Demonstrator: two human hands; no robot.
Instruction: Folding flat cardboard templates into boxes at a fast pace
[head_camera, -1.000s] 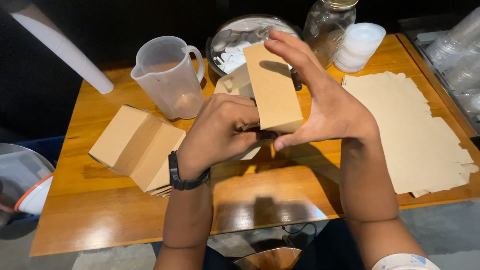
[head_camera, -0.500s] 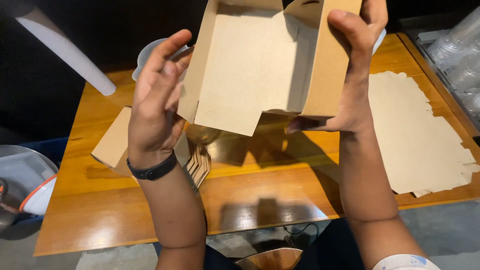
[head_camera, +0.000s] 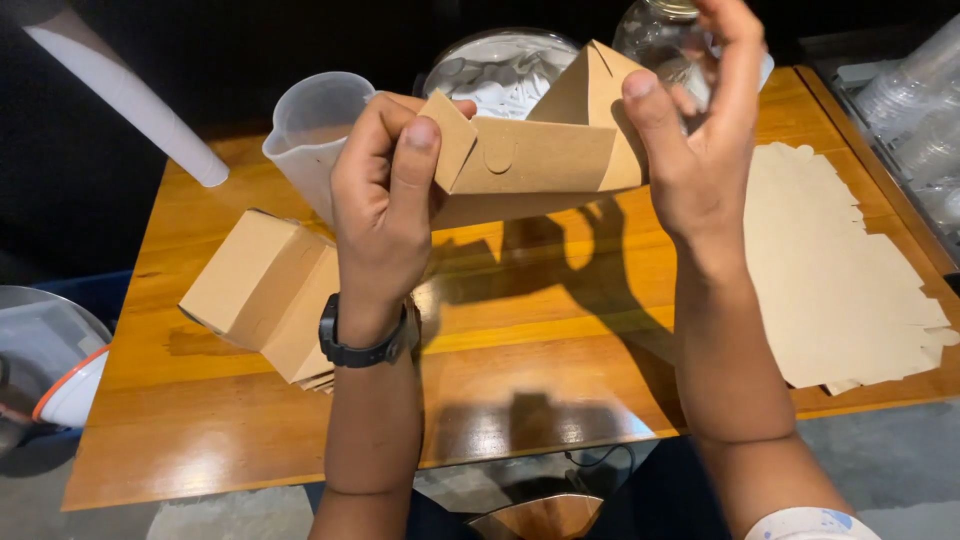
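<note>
Head cam view, only one to go through: a varnished wooden table (head_camera: 560, 330) with a dark wall behind it and grey floor below, pretty glossy under the light.

Counting stuff: one half-folded brown cardboard box (head_camera: 530, 160) held up in the air over the table, one already folded box (head_camera: 265, 290) lying on the left of the table with a few flat pieces peeking out under it, and one stack of flat cardboard sheets (head_camera: 840, 280) on the right. Also one clear plastic measuring jug (head_camera: 315, 135), one glass jar (head_camera: 665, 35), and one round clear container (head_camera: 500, 70) with white stuff inside, can't tell what.

Left hand (head_camera: 385, 215), the one with the black wristwatch (head_camera: 365, 345), is curled shut on the box's left corner flap, thumb pressed on the front. Right hand (head_camera: 700, 140) is about half open, thumb pinching the right flap while the fingers stick up loosely behind it.

The box and hands block part of the jug, jar and container behind them. A white tube (head_camera: 120, 95) pokes in top left, stacked clear cups (head_camera: 915, 110) sit far right, and a white bowl (head_camera: 60, 390) with an orange rim is low on the left
</note>
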